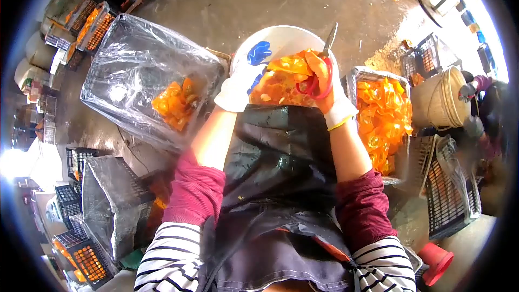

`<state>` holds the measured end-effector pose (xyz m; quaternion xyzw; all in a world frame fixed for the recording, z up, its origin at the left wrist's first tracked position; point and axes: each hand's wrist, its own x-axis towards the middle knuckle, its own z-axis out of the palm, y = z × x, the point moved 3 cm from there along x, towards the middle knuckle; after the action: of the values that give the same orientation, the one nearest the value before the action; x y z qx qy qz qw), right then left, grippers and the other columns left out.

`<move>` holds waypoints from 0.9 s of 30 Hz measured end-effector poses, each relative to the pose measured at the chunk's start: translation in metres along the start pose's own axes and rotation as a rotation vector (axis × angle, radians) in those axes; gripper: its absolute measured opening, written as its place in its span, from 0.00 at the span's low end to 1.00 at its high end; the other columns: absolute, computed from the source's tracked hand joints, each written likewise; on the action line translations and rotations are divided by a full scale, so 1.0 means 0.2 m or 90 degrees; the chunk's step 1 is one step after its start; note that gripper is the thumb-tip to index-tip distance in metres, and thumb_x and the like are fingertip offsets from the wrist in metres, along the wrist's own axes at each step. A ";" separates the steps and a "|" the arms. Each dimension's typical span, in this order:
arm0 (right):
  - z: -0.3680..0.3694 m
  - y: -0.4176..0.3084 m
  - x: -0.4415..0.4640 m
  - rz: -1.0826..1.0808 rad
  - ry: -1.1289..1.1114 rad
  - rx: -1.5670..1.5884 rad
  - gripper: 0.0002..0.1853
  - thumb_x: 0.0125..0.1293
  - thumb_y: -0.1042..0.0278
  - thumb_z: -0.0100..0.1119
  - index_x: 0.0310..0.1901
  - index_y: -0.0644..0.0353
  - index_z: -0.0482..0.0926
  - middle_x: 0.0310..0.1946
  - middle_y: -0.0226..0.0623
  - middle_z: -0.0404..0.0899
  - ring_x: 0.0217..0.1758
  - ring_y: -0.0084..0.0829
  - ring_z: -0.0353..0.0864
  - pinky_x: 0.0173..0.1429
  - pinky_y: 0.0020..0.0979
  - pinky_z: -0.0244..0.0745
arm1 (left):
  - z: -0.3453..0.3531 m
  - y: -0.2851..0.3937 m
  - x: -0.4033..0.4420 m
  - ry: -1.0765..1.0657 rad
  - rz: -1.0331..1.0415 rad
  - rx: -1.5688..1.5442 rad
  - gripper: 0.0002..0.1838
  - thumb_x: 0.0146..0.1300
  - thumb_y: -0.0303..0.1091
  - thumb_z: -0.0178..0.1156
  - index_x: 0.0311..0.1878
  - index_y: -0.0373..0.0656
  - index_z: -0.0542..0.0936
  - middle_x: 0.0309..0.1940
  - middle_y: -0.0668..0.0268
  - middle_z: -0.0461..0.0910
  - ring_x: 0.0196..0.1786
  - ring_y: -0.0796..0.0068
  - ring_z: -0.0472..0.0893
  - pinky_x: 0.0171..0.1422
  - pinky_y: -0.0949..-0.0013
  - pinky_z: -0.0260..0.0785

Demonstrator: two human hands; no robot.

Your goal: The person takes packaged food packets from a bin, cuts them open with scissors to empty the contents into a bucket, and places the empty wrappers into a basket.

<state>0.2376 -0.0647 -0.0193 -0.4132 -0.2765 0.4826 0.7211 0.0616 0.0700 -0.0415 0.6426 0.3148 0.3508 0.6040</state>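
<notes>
A white tub (pixel 281 33) stands in front of me, with wet orange pieces (pixel 278 91) inside. Over its right side, my right hand (pixel 324 78) is closed round the red handles of a pair of scissors (pixel 330 38), whose blades point up and away. An orange piece (pixel 292 65) lies against the fingers of that hand. My left hand (pixel 251 73), in a white and blue glove, is at the tub's left side with its fingers apart, and nothing shows in it.
A plastic-lined crate (pixel 116 48) at left holds an orange clump. Another crate (pixel 405 170) at right is heaped with orange pieces. Farther right are a beige bucket (pixel 440 97), a black crate (pixel 446 194), a red container (pixel 435 263) and another person's gloved hands (pixel 469 91).
</notes>
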 end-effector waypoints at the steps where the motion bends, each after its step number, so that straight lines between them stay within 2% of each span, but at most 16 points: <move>1: 0.03 -0.04 -0.02 0.027 0.037 0.009 0.17 0.68 0.65 0.57 0.55 0.64 0.73 0.49 0.37 0.78 0.52 0.30 0.77 0.57 0.28 0.73 | 0.02 0.02 -0.03 0.010 -0.044 -0.089 0.24 0.65 0.24 0.56 0.66 0.44 0.71 0.60 0.64 0.74 0.60 0.72 0.73 0.60 0.70 0.71; 2: 0.03 -0.05 -0.01 0.019 0.056 0.017 0.17 0.68 0.64 0.56 0.54 0.64 0.73 0.47 0.37 0.78 0.50 0.30 0.77 0.54 0.28 0.74 | 0.03 0.03 -0.04 0.019 -0.088 -0.178 0.25 0.65 0.23 0.55 0.66 0.44 0.70 0.61 0.64 0.73 0.61 0.71 0.73 0.61 0.70 0.70; 3: 0.03 -0.06 -0.01 0.012 0.076 0.025 0.17 0.69 0.62 0.56 0.53 0.64 0.74 0.46 0.37 0.78 0.49 0.29 0.78 0.50 0.29 0.75 | 0.02 0.00 -0.03 0.032 0.031 -0.090 0.21 0.65 0.24 0.55 0.63 0.40 0.73 0.56 0.62 0.77 0.56 0.70 0.77 0.58 0.68 0.71; 5: 0.01 -0.03 0.03 -0.072 0.074 0.040 0.15 0.69 0.60 0.56 0.50 0.61 0.74 0.42 0.35 0.78 0.44 0.29 0.79 0.38 0.31 0.78 | 0.01 0.03 -0.03 0.004 -0.032 -0.079 0.18 0.65 0.25 0.55 0.59 0.38 0.74 0.51 0.61 0.80 0.51 0.70 0.79 0.55 0.68 0.73; 6: 0.01 -0.04 0.03 -0.062 0.093 0.014 0.15 0.69 0.60 0.56 0.50 0.62 0.74 0.42 0.35 0.78 0.45 0.29 0.79 0.38 0.31 0.77 | 0.01 0.06 -0.03 -0.009 -0.063 -0.073 0.17 0.65 0.25 0.55 0.57 0.36 0.75 0.48 0.60 0.81 0.48 0.70 0.81 0.53 0.69 0.74; 7: 0.01 -0.05 0.02 -0.050 0.112 -0.013 0.15 0.69 0.60 0.56 0.50 0.62 0.74 0.42 0.36 0.78 0.45 0.29 0.78 0.39 0.32 0.77 | 0.02 0.03 -0.03 -0.056 -0.079 -0.194 0.14 0.68 0.28 0.55 0.55 0.38 0.77 0.34 0.64 0.83 0.35 0.75 0.81 0.41 0.73 0.77; 8: 0.02 -0.06 0.02 -0.040 0.131 -0.040 0.16 0.70 0.60 0.56 0.51 0.62 0.73 0.41 0.36 0.78 0.45 0.29 0.78 0.40 0.32 0.77 | 0.06 -0.03 -0.03 -0.109 -0.082 -0.285 0.16 0.69 0.35 0.57 0.56 0.38 0.77 0.35 0.61 0.83 0.33 0.72 0.82 0.42 0.71 0.77; 10: 0.02 -0.01 0.05 -0.061 0.190 -0.107 0.16 0.70 0.59 0.55 0.50 0.63 0.74 0.40 0.37 0.79 0.41 0.28 0.80 0.39 0.29 0.77 | 0.17 0.21 -0.13 -0.087 -0.212 -0.296 0.22 0.68 0.43 0.60 0.59 0.39 0.75 0.41 0.59 0.82 0.40 0.70 0.82 0.46 0.69 0.78; 13: 0.15 0.00 0.01 -0.143 0.201 -0.211 0.16 0.70 0.57 0.55 0.49 0.62 0.76 0.40 0.36 0.80 0.39 0.29 0.82 0.35 0.28 0.76 | 0.22 0.18 -0.14 -0.066 -0.311 -0.400 0.28 0.65 0.49 0.62 0.61 0.41 0.73 0.47 0.58 0.81 0.48 0.68 0.81 0.51 0.70 0.76; 14: 0.17 0.07 0.01 -0.040 0.215 -0.129 0.16 0.72 0.56 0.53 0.51 0.60 0.75 0.43 0.36 0.79 0.42 0.28 0.81 0.41 0.29 0.78 | 0.21 0.17 -0.13 -0.033 -0.324 -0.409 0.26 0.65 0.48 0.63 0.60 0.43 0.74 0.48 0.61 0.80 0.47 0.70 0.80 0.49 0.69 0.76; 16: 0.22 0.14 0.01 0.038 0.169 0.149 0.17 0.75 0.62 0.46 0.59 0.60 0.70 0.53 0.37 0.75 0.53 0.31 0.76 0.56 0.32 0.75 | 0.18 0.10 -0.09 0.031 -0.346 -0.429 0.22 0.64 0.45 0.64 0.58 0.48 0.77 0.48 0.68 0.78 0.46 0.73 0.78 0.46 0.67 0.77; 17: 0.25 0.15 -0.01 0.005 0.172 0.058 0.17 0.75 0.64 0.44 0.60 0.61 0.69 0.55 0.37 0.74 0.57 0.31 0.74 0.63 0.33 0.71 | 0.12 -0.05 -0.03 0.037 -0.253 -0.247 0.22 0.65 0.49 0.62 0.58 0.47 0.77 0.47 0.68 0.80 0.45 0.74 0.79 0.46 0.69 0.76; 20: 0.21 0.19 0.00 -0.003 0.089 -0.047 0.17 0.75 0.65 0.46 0.61 0.61 0.70 0.56 0.37 0.74 0.60 0.32 0.73 0.66 0.33 0.68 | 0.05 -0.03 -0.02 0.065 -0.113 -0.013 0.21 0.68 0.48 0.58 0.56 0.43 0.78 0.45 0.67 0.81 0.44 0.75 0.79 0.48 0.72 0.75; 22: 0.20 0.17 -0.02 0.070 0.068 -0.062 0.16 0.75 0.65 0.47 0.60 0.61 0.71 0.53 0.37 0.76 0.56 0.30 0.75 0.61 0.30 0.72 | -0.01 0.02 -0.03 0.133 -0.017 0.041 0.22 0.70 0.47 0.55 0.56 0.38 0.76 0.45 0.62 0.82 0.45 0.73 0.80 0.50 0.73 0.74; 25: 0.14 0.18 0.01 0.199 0.020 -0.010 0.16 0.73 0.65 0.51 0.58 0.61 0.73 0.50 0.37 0.78 0.52 0.28 0.77 0.58 0.27 0.74 | -0.08 0.08 -0.07 0.200 -0.028 -0.055 0.21 0.65 0.44 0.62 0.53 0.37 0.78 0.45 0.61 0.82 0.47 0.70 0.80 0.53 0.72 0.74; 27: 0.07 0.20 0.01 0.160 -0.066 -0.336 0.16 0.72 0.66 0.53 0.58 0.62 0.73 0.50 0.37 0.77 0.52 0.27 0.76 0.59 0.27 0.72 | -0.08 0.20 -0.09 0.239 -0.157 -0.192 0.21 0.65 0.44 0.63 0.53 0.37 0.78 0.47 0.59 0.80 0.50 0.68 0.80 0.55 0.71 0.73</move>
<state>0.2089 -0.0510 -0.0468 -0.5920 -0.3757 0.4999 0.5084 0.0382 0.0614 -0.0024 0.4255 0.4416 0.4305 0.6622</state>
